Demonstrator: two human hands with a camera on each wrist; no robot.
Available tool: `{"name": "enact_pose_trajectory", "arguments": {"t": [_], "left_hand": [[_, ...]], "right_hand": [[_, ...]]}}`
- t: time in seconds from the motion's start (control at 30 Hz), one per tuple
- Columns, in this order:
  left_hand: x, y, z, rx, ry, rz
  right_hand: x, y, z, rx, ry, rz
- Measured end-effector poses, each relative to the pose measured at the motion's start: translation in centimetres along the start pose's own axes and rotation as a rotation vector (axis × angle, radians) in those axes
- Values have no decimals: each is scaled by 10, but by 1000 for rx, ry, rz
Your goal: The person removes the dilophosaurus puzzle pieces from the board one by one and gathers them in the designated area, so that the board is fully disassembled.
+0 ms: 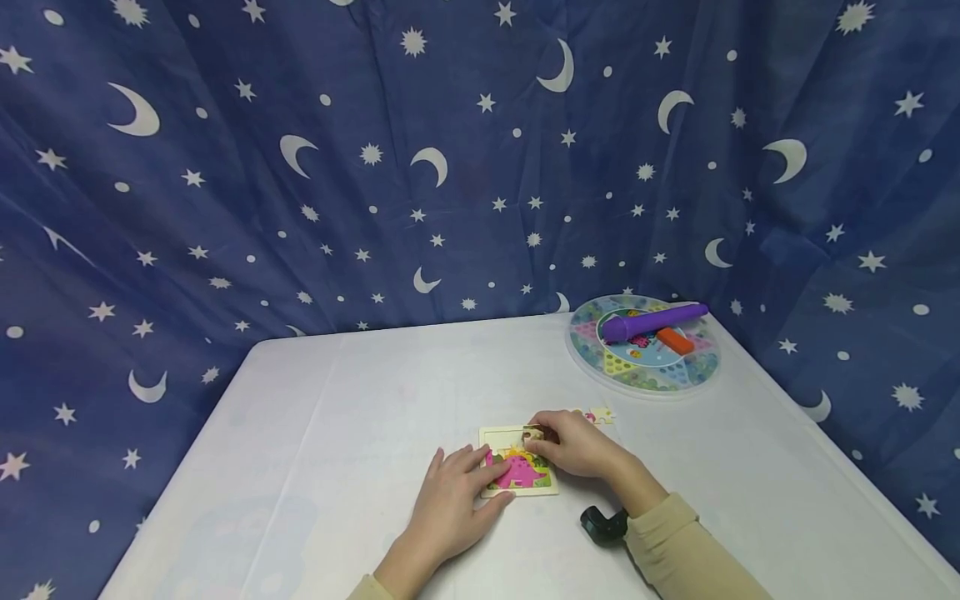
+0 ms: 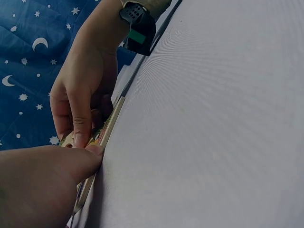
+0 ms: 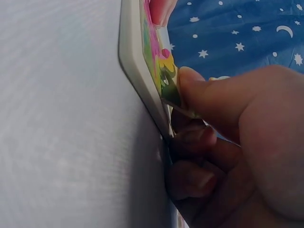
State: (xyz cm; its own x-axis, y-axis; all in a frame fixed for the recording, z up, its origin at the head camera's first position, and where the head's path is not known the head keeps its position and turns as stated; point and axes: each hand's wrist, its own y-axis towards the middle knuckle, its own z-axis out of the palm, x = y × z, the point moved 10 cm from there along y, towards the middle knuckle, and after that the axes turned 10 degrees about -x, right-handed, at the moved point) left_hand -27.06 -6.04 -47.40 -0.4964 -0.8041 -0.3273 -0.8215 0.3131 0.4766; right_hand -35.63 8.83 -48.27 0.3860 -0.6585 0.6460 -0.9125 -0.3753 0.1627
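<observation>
A small jigsaw puzzle in a pale frame (image 1: 519,492) lies on the white table, showing a pink dinosaur (image 1: 525,475). My left hand (image 1: 453,504) rests on its left side with fairly straight fingers, one lying across the dinosaur and the thumb at the near edge. Over the upper right of the puzzle, my right hand (image 1: 577,446) pinches a puzzle piece (image 1: 531,433) between thumb and fingers. In the right wrist view, the right thumb (image 3: 192,85) presses near a dark green part of the picture (image 3: 170,90). The fingers partly hide the held piece.
Loose puzzle pieces (image 1: 600,415) lie just beyond the right hand. At the back right corner sits a round game board (image 1: 645,375), bearing a purple microphone-shaped thing (image 1: 652,322) and an orange block (image 1: 675,341). A starry blue curtain (image 1: 465,242) hangs behind the table.
</observation>
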Motion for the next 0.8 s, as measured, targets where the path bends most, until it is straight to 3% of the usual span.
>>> {"name": "enact_pose_trajectory", "arguments": {"t": [0.3, 0.53, 0.8], "left_hand": [[2, 1, 3, 27, -3, -17], [1, 2, 1, 16, 0, -15], [0, 1, 1, 9, 6, -6]], "right_hand": [[-8, 2, -6, -20, 89, 80], [-20, 4, -5, -34, 278, 190], [-23, 1, -4, -45, 301, 231]]}}
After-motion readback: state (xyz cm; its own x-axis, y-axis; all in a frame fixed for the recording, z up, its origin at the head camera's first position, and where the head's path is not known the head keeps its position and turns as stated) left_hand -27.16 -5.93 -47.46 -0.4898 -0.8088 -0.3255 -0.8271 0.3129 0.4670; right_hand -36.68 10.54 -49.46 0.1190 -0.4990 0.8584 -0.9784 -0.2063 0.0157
